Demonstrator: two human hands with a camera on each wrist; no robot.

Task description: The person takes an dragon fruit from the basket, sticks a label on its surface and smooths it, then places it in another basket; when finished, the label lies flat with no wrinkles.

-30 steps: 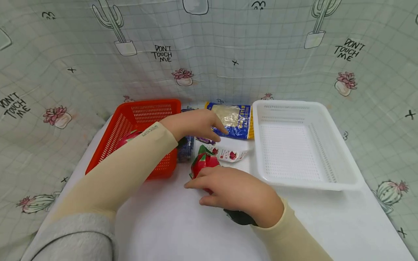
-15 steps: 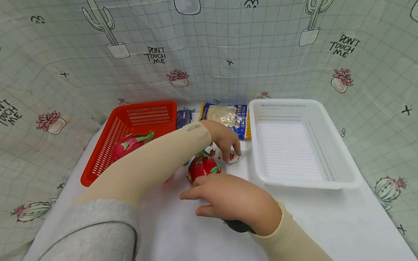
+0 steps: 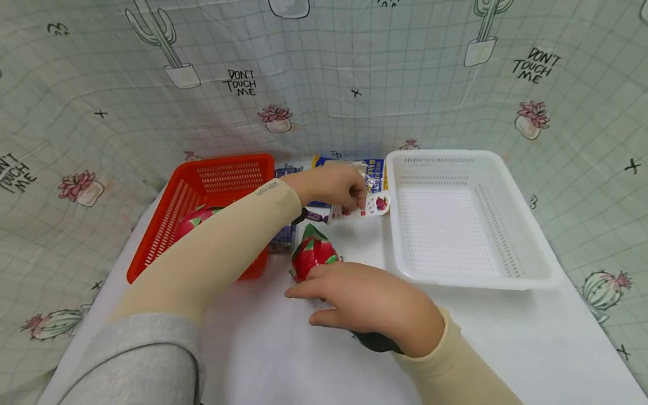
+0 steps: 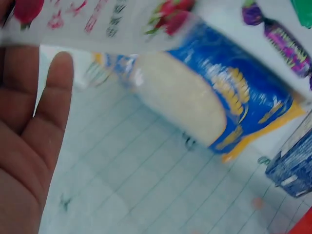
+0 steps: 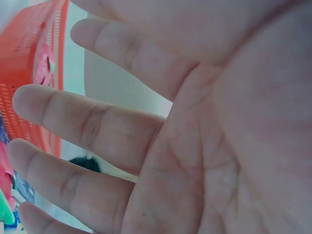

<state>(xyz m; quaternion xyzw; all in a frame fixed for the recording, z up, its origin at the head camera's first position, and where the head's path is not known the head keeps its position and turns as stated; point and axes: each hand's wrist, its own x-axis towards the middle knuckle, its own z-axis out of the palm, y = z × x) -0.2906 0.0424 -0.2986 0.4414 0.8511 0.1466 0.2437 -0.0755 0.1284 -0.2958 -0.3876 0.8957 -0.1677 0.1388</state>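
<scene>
My left hand point(image 3: 334, 183) pinches a white packet printed with dragon fruits point(image 3: 377, 203), holding it up over the back of the table. In the left wrist view the packet point(image 4: 122, 24) stretches across the top, in front of a blue and yellow bag with a clear window point(image 4: 229, 87). My right hand point(image 3: 367, 295) hovers with loose, spread fingers at the near side of a red and green dragon fruit point(image 3: 314, 253). Its palm point(image 5: 195, 146) holds nothing in the right wrist view; whether the fingertips touch the fruit, I cannot tell.
A red basket point(image 3: 233, 158) on the left holds another dragon fruit point(image 3: 194, 219). To the right stands a white basket point(image 3: 471, 284). A purple-wrapped candy point(image 3: 318, 216) and a dark blue box point(image 3: 283, 242) lie between them. A patterned cloth point(image 3: 324, 84) hangs behind.
My left hand moved right and down to the packet on the table, took hold of it, and raised it toward the back. The right hand stayed nearly still by the dragon fruit.
</scene>
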